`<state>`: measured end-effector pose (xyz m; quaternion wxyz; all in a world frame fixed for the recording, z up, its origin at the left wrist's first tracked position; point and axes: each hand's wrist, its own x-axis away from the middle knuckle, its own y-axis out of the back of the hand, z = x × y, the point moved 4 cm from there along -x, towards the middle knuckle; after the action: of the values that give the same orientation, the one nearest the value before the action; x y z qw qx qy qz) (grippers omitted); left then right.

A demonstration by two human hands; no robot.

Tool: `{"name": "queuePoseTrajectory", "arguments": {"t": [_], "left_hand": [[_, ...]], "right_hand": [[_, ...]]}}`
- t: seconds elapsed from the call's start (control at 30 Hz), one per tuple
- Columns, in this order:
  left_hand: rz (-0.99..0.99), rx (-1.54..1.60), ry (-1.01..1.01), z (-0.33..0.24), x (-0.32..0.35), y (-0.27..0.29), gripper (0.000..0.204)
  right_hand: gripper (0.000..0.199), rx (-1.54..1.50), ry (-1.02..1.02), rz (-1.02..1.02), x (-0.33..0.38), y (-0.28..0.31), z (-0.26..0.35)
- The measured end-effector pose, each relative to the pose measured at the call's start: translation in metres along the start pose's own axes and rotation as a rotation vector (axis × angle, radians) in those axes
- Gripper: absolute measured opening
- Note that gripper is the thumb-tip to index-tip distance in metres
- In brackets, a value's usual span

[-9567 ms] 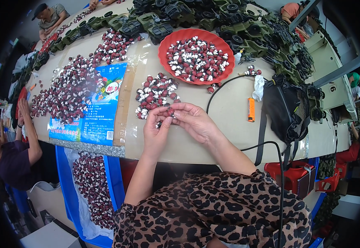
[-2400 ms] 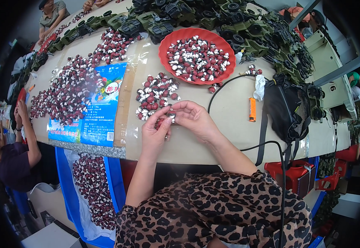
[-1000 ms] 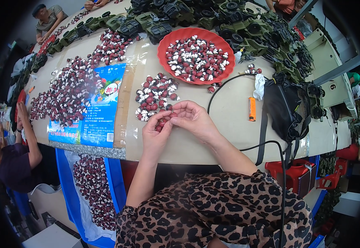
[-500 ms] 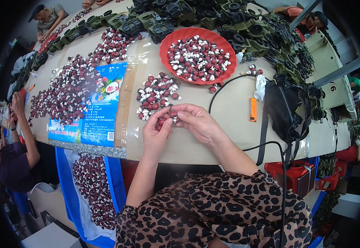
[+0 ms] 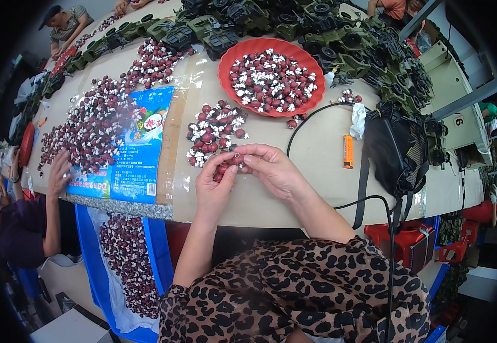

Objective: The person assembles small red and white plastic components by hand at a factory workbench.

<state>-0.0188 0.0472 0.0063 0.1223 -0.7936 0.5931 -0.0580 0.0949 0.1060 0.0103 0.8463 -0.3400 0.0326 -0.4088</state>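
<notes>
Both my hands are together over the near edge of the table. Between the thumb and curled fingers of my left hand (image 5: 213, 186) are small dark-red round pieces (image 5: 220, 170). My right hand (image 5: 274, 173) pinches at one red piece (image 5: 237, 155) at the left fingertips; its fine details are too small to make out. Just beyond my hands lies a small heap of red, white and black pieces (image 5: 213, 130). Farther back stands a red scalloped bowl (image 5: 224, 77) filled with the same pieces.
A large heap of pieces (image 5: 91, 123) covers part of a blue printed sheet (image 5: 145, 166) at left. Green toy vehicles (image 5: 340, 40) are piled at the back. An orange lighter (image 5: 348, 152), black bag (image 5: 394, 151) and black cable (image 5: 311, 117) lie right. Below left is a blue crate (image 5: 158, 251).
At the left, a co-worker's hand has come down beside the large heap. A person at the back right has shifted. My hands stay almost in place, still working at the red pieces.
</notes>
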Motion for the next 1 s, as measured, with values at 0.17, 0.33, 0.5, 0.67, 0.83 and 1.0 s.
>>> {"name": "queuePoseTrajectory", "arguments": {"t": [0.17,0.33,0.5,0.67,0.83,1.0], "left_hand": [[0.000,0.015,0.007,-0.0018,0.0001,-0.0023,0.029],[0.006,-0.025,-0.039,0.0002,0.0001,-0.0003,0.025],[0.009,-0.020,0.002,-0.0010,-0.0002,-0.0012,0.025],[-0.007,-0.007,0.026,-0.0028,0.0002,-0.0019,0.027],[-0.007,-0.002,0.028,-0.0018,0.0002,-0.0035,0.027],[0.004,-0.068,-0.027,-0.0023,0.0000,-0.0033,0.025]], "right_hand": [[0.021,0.010,-0.016,-0.026,0.0006,-0.0026,0.0022],[0.020,-0.005,-0.075,-0.061,0.0006,-0.0023,-0.0001],[0.018,0.016,-0.057,-0.058,-0.0003,-0.0008,-0.0012],[0.018,0.050,-0.053,-0.064,-0.0001,-0.0015,-0.0010],[0.019,0.084,-0.034,-0.042,0.0001,0.0015,-0.0008],[0.020,0.101,-0.023,-0.034,0.0018,-0.0003,0.0030]]}}
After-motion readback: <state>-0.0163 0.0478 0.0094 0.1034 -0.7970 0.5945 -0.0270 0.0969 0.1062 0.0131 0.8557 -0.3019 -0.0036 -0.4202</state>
